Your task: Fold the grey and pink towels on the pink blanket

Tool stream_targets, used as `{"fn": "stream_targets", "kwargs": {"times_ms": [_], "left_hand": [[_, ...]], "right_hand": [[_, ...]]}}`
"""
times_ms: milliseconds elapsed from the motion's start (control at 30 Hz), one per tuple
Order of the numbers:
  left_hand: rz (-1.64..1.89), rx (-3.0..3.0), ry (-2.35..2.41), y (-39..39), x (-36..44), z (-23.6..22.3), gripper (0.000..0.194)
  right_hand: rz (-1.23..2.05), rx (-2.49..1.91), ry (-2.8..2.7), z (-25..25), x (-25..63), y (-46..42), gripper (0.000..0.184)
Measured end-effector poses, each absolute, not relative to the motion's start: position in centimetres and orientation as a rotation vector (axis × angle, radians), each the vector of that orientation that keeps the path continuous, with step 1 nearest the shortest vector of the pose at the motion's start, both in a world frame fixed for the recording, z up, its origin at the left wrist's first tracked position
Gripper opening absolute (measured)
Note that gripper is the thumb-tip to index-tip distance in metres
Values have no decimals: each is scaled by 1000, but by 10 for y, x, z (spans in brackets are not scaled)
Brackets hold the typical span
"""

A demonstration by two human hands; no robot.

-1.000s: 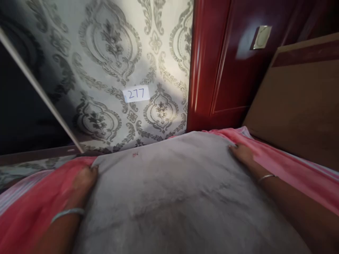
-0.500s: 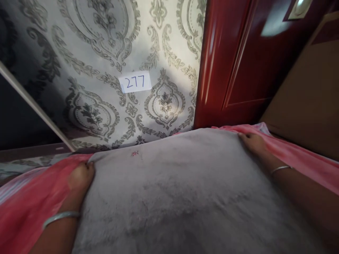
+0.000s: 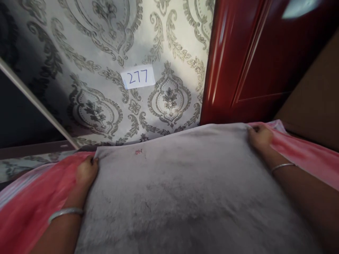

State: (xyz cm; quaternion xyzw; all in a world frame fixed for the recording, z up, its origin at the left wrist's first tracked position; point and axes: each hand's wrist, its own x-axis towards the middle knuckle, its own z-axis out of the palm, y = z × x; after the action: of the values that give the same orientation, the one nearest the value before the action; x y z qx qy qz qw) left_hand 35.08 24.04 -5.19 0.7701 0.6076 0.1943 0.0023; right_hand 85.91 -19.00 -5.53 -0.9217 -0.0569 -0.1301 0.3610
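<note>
A grey plush cloth (image 3: 169,190) fills the lower middle of the view, with a small pink mark near its far edge. My left hand (image 3: 87,173) pinches its far left corner, and my right hand (image 3: 259,137) grips its far right corner. Both wrists wear thin silver bangles. A pink-red fabric (image 3: 34,183) lies under and beside the grey cloth on the left and continues past my right hand. Its lower part is hidden by the grey cloth.
Ahead stands a grey damask-patterned wall (image 3: 106,70) with a white "277" label (image 3: 137,77). A dark red wooden door (image 3: 238,63) is to the right, a brown board (image 3: 312,95) at far right, and a pale diagonal rod (image 3: 34,98) at left.
The view has tilted and shifted, so the wall label sits higher and the door further right. My right hand has moved further right, drawing the cloth's far edge tauter.
</note>
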Motion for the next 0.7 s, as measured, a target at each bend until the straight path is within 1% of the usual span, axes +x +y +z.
{"fn": "stream_targets", "kwargs": {"times_ms": [100, 167, 200, 267, 333, 367, 400, 467, 567, 633, 700], "left_hand": [[464, 2412, 1968, 230, 355, -48, 54], [495, 2391, 1987, 223, 356, -42, 52], [561, 2398, 1993, 220, 357, -38, 51], [738, 2510, 1920, 213, 360, -30, 52], [853, 2744, 1661, 205, 370, -25, 59], [840, 2867, 1481, 200, 377, -26, 63], [762, 2966, 1299, 195, 386, -28, 65], [475, 3065, 1012, 184, 403, -39, 66], [48, 3014, 829, 173, 420, -62, 65], [-14, 2980, 823, 174, 422, -72, 66], [38, 2987, 861, 181, 417, -75, 67]], "right_hand": [[-231, -2440, -136, -64, 863, -190, 40], [-212, -2464, -118, -65, 864, -190, 41], [-252, -2481, -137, -64, 862, -188, 42], [-434, -2514, -321, -60, 854, -180, 46], [-621, -2508, -703, -59, 837, -162, 51], [-661, -2481, -926, -60, 825, -150, 55], [-632, -2451, -1134, -63, 813, -136, 59], [-487, -2388, -1492, -74, 787, -108, 63], [-157, -2338, -1837, -93, 762, -78, 63], [-81, -2324, -1895, -99, 763, -73, 64], [-103, -2377, -1834, -99, 780, -79, 64]]}}
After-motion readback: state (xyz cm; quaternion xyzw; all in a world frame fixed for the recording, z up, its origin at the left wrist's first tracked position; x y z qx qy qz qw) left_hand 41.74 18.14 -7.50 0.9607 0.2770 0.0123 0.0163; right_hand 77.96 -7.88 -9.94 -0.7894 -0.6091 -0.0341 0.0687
